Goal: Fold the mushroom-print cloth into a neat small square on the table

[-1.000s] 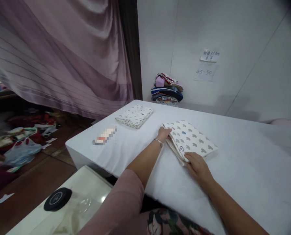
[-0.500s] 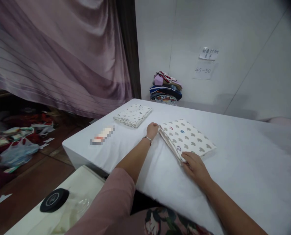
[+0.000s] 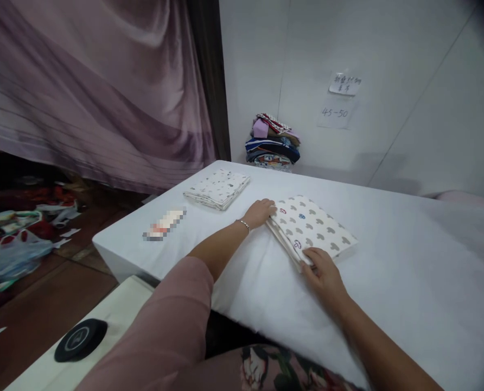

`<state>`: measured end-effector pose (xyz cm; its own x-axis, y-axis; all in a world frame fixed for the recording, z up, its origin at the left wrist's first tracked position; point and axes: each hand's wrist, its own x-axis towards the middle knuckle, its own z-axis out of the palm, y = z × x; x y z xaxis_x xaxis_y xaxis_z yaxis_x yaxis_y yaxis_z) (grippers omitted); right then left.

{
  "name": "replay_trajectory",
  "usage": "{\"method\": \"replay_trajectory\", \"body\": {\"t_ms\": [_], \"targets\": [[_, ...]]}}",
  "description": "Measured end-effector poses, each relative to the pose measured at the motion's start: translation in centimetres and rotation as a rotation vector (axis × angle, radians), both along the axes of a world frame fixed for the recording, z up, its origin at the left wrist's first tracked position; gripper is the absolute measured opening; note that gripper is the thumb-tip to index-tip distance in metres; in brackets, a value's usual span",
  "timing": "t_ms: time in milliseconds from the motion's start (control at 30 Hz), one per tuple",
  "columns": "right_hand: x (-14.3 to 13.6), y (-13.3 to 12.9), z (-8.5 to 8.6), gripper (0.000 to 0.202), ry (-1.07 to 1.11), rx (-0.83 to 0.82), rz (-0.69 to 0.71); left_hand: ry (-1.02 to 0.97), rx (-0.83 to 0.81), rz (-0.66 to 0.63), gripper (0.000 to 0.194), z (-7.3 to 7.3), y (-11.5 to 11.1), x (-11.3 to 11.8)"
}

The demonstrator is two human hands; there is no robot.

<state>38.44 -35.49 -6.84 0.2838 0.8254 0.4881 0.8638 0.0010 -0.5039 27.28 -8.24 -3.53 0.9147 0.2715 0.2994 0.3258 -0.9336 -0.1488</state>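
Note:
A folded white cloth [image 3: 315,225] with grey mushroom prints and a few coloured ones lies on the white-covered table [image 3: 408,282] in front of me. At its far left corner, my left hand [image 3: 261,213] has its fingers closed over the edge. My right hand [image 3: 322,271] grips the near corner, thumb at the folded edge and fingers on top. The layered left edge of the cloth runs between both hands. Farther left, a second folded cloth [image 3: 220,188] with small prints rests flat, touched by neither hand.
A pixelated flat item [image 3: 164,225] lies near the table's left edge. Beyond the table, a stack of folded fabrics [image 3: 272,144] stands against the wall. At lower left, a round black object [image 3: 81,340] sits on a pale surface. A plastic bag [image 3: 16,252] is on the floor.
My left hand has shifted slightly right, reaching further over the cloth's far left corner. My right hand keeps its grip at the near corner. The view has moved slightly.

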Motion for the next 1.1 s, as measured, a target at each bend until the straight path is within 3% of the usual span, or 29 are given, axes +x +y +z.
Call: {"method": "replay_trajectory", "body": {"t_ms": [133, 300, 567, 833, 1000, 1100], "targets": [[-0.2, 0.7, 1.1, 0.029, -0.116, -0.109, -0.023, 0.065, 0.084, -0.124, 0.027, 0.2, 0.6, 0.6], [-0.1, 1.0, 2.1, 0.028, -0.061, -0.207, -0.04, -0.027, 0.019, -0.052, 0.029, 0.4, 1.0, 0.3], [0.1, 1.0, 2.5, 0.025, -0.06, -0.159, -0.055, -0.053, -0.09, -0.022, 0.032, -0.2, 0.6, -0.7], [-0.9, 0.9, 1.3, 0.025, -0.368, -0.113, 0.014, -0.065, -0.198, -0.01, 0.039, -1.5, 0.8, -1.5], [-1.0, 0.8, 0.3, 0.028, -0.39, -0.079, -0.005, -0.025, -0.23, -0.06, 0.049, -1.2, 0.7, -2.2], [-0.8, 0.8, 0.2, 0.03, -0.34, -0.065, 0.007, -0.016, -0.219, -0.076, 0.046, -0.9, 0.9, -2.3]]}}
